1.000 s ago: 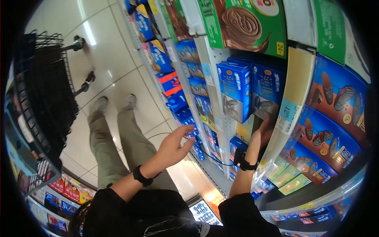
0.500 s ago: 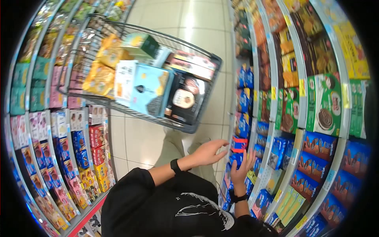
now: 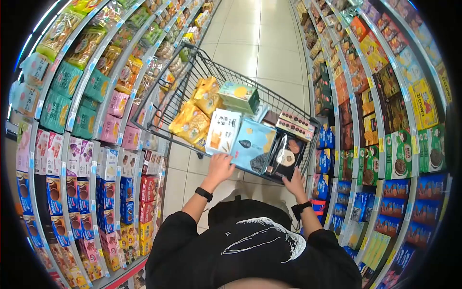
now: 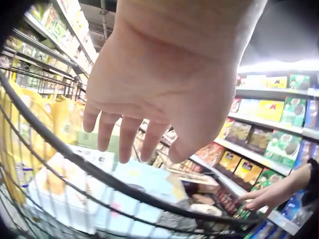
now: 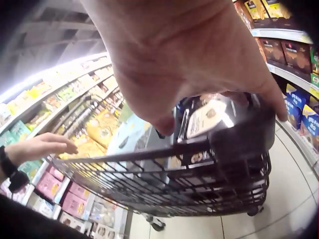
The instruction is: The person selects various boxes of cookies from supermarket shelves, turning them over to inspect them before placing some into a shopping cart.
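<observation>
In the head view the left hand is at the near rim of a wire shopping cart, by a white box and a light blue package. Its fingers hang extended above the rim in the left wrist view; contact is unclear. At the cart's near right corner, beside a black box, is the right hand. The right wrist view shows that hand spread over the dark corner, fingers fairly straight. Neither hand holds a product.
Yellow bags, a green box and a pink-brown box lie in the cart. Packed shelves stand left, with teal bags, and right, with green boxes. Tiled floor runs between them.
The right hand has left the blue boxes on the right shelf and come to the cart's corner. The left hand has moved to the cart's near rim. The view has turned toward the cart and aisle.
</observation>
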A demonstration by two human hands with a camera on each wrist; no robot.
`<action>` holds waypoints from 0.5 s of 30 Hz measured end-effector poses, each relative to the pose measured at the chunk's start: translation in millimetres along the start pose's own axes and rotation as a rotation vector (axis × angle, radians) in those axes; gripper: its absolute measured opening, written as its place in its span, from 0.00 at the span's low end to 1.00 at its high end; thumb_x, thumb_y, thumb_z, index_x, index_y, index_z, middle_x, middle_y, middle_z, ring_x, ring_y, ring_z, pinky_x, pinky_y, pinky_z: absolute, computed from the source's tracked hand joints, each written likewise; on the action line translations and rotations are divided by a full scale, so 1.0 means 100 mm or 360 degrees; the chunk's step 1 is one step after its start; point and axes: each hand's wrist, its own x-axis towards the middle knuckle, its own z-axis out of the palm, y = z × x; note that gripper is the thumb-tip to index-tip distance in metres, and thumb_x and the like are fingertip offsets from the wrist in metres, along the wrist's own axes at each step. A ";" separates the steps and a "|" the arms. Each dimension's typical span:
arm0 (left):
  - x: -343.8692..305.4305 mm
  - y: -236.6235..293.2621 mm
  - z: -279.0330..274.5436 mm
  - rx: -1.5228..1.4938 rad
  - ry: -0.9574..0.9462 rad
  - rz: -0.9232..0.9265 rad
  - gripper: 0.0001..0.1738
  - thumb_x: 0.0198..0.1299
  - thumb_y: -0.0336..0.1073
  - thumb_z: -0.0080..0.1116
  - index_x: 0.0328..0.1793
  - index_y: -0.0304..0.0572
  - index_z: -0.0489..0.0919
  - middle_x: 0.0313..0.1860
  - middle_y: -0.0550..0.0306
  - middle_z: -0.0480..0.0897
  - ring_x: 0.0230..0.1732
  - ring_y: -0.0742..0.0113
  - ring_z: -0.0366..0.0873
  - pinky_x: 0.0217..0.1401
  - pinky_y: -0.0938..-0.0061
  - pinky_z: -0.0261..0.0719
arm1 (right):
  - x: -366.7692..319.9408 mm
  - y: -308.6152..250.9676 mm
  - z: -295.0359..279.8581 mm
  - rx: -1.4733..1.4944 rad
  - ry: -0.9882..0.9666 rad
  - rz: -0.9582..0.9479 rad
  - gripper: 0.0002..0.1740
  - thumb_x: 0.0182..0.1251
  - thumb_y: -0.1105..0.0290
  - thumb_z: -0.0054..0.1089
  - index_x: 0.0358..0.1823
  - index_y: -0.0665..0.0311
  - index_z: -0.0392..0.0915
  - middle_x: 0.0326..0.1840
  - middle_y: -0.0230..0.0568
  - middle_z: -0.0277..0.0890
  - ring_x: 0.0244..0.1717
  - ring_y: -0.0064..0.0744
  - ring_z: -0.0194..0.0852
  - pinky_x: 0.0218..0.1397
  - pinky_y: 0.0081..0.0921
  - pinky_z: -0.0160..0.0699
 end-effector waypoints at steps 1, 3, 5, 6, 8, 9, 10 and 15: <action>0.01 -0.19 0.02 0.0199 0.0069 0.0041 0.16 0.56 0.44 0.60 0.43 0.41 0.83 0.43 0.46 0.83 0.45 0.54 0.81 0.46 0.56 0.76 | 0.04 -0.10 0.10 -0.0248 -0.0092 0.0195 0.47 0.57 0.44 0.60 0.74 0.63 0.58 0.77 0.65 0.47 0.76 0.72 0.39 0.71 0.72 0.39; 0.06 -0.53 0.07 0.0184 -0.0108 -0.0077 0.16 0.56 0.46 0.58 0.39 0.42 0.84 0.38 0.47 0.83 0.41 0.53 0.81 0.44 0.56 0.76 | 0.00 -0.33 0.10 -0.0339 -0.0111 0.0352 0.46 0.58 0.44 0.58 0.74 0.60 0.59 0.77 0.60 0.48 0.76 0.75 0.34 0.71 0.73 0.39; 0.13 -0.76 0.20 0.0224 -0.0273 -0.0190 0.20 0.57 0.50 0.53 0.27 0.43 0.85 0.23 0.50 0.83 0.29 0.50 0.82 0.39 0.55 0.77 | -0.04 -0.34 0.18 -0.0479 -0.0084 0.0480 0.40 0.59 0.44 0.54 0.72 0.53 0.65 0.78 0.49 0.50 0.76 0.80 0.24 0.68 0.77 0.41; 0.16 -0.77 0.19 0.0215 -0.0282 -0.0169 0.20 0.57 0.50 0.53 0.27 0.43 0.85 0.23 0.50 0.83 0.29 0.50 0.82 0.39 0.55 0.77 | -0.06 -0.37 0.18 -0.0477 -0.0076 0.0503 0.40 0.59 0.44 0.54 0.72 0.53 0.65 0.78 0.49 0.50 0.76 0.80 0.24 0.68 0.77 0.41; 0.26 -0.72 0.19 0.0276 -0.0325 -0.0241 0.23 0.56 0.52 0.52 0.23 0.42 0.85 0.21 0.48 0.82 0.28 0.49 0.82 0.37 0.55 0.77 | -0.09 -0.39 0.13 -0.0456 -0.0020 0.0440 0.37 0.59 0.45 0.54 0.68 0.55 0.69 0.78 0.50 0.50 0.76 0.80 0.26 0.68 0.76 0.42; 0.29 -0.70 0.19 0.0258 -0.0326 -0.0220 0.23 0.56 0.52 0.52 0.23 0.42 0.85 0.21 0.48 0.82 0.28 0.49 0.82 0.37 0.55 0.77 | -0.08 -0.40 0.14 -0.0472 0.0022 0.0446 0.36 0.58 0.46 0.55 0.66 0.56 0.72 0.77 0.51 0.52 0.75 0.80 0.27 0.68 0.76 0.43; 0.28 -0.70 0.16 0.0270 -0.0273 -0.0150 0.22 0.55 0.51 0.53 0.22 0.42 0.84 0.22 0.47 0.82 0.28 0.48 0.81 0.35 0.55 0.77 | -0.07 -0.38 0.13 -0.0477 0.0034 0.0467 0.36 0.58 0.46 0.55 0.66 0.56 0.72 0.77 0.51 0.52 0.75 0.80 0.27 0.68 0.76 0.43; 0.33 -0.78 0.20 0.0413 -0.0044 0.0265 0.23 0.55 0.52 0.51 0.24 0.43 0.86 0.19 0.47 0.81 0.25 0.48 0.80 0.29 0.55 0.77 | -0.05 -0.36 0.18 -0.0542 0.0220 0.0366 0.33 0.55 0.51 0.56 0.62 0.57 0.75 0.74 0.53 0.58 0.75 0.78 0.32 0.66 0.73 0.49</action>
